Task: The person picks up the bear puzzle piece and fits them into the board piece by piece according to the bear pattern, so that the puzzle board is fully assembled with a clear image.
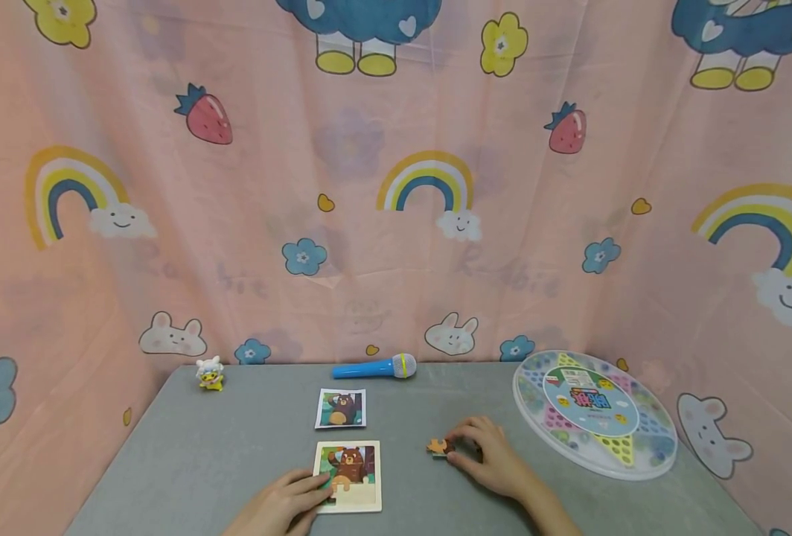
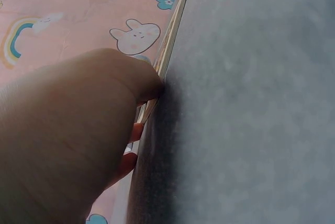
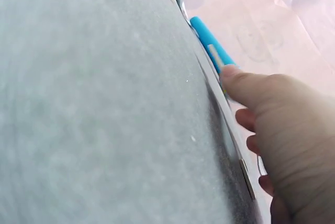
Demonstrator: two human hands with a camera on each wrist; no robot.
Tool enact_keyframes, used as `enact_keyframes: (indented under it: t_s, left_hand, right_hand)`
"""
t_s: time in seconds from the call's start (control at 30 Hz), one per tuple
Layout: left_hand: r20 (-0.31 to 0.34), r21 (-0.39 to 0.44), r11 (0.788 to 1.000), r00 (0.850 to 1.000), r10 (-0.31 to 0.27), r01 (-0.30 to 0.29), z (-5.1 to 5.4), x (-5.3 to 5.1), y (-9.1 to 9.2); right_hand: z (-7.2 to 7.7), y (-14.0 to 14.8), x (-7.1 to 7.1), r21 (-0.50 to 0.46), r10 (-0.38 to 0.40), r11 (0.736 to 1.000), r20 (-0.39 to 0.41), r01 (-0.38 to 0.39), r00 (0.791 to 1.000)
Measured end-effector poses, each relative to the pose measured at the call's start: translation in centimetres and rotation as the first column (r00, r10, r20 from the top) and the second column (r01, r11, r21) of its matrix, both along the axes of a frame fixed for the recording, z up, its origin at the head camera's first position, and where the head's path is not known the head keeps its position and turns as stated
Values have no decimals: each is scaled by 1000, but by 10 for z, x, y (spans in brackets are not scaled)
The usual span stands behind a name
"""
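A wooden jigsaw puzzle board (image 1: 362,500) with a brown bear picture lies near the front of the table; cream base shows across its lower part. My left hand (image 1: 285,500) holds the board at its left side, fingers over the frame and thumb against the near edge in the left wrist view. Right of the board, my right hand (image 1: 493,458) pinches a puzzle piece (image 1: 438,446) between thumb and fingers. In the right wrist view this piece (image 3: 214,55) appears as a thin pale edge beyond the thumb. Another flat piece (image 3: 247,179) lies on the table beneath that hand.
A small bear picture card (image 1: 341,409) lies behind the board. Farther back are a blue toy microphone (image 1: 372,368) and a small yellow-and-white figurine (image 1: 210,374). A round board-game case (image 1: 597,413) occupies the grey table's right side. A pink patterned curtain (image 1: 396,283) hangs behind.
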State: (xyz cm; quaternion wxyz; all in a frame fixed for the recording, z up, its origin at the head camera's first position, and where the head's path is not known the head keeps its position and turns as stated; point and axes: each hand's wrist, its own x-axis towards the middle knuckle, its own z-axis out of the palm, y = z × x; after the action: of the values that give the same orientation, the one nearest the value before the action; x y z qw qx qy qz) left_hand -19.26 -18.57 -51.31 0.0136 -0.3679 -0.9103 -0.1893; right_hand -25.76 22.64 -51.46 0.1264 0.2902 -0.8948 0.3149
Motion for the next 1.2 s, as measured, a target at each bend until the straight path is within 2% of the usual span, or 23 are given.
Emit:
enact_keyframes:
  t_s: [0.2,0.4,0.53,0.7,0.77,0.9,1.0,1.1,1.2]
  left_hand:
    - [-8,-2,1000,1000,-9,9,2,1,1]
    - [-17,0,1000,1000,-16,16,0,0,0]
    - [-31,-11,1000,999,-26,26,-2,-1,-1]
    - [-47,-12,1000,999,-27,27,-4,-1,-1]
    - [-49,-11,1000,998,-26,25,-3,0,-1]
    - [-8,-29,1000,1000,2,-2,0,1,1]
    - [11,-47,999,1000,23,-22,2,1,3]
    - [-3,-54,998,1000,23,-23,2,0,3]
    - [-38,-55,998,999,6,-8,1,0,3]
  right_hand:
    - [8,-2,-3,-63,24,998,17,-23,1000]
    - [27,-8,2,-101,10,995,25,-7,1000]
    - [40,-13,7,-111,-19,994,-10,18,1000]
    - [51,-19,10,-138,-23,990,-88,11,996]
    - [53,-20,10,-143,-22,990,-92,9,996]
    - [56,-24,12,-120,-36,992,-31,32,999]
    - [54,-29,11,-92,-31,995,-28,28,999]
    - [51,-36,11,-66,-15,998,-43,12,999]
    - [49,-45,10,-45,-6,999,-5,6,1000]
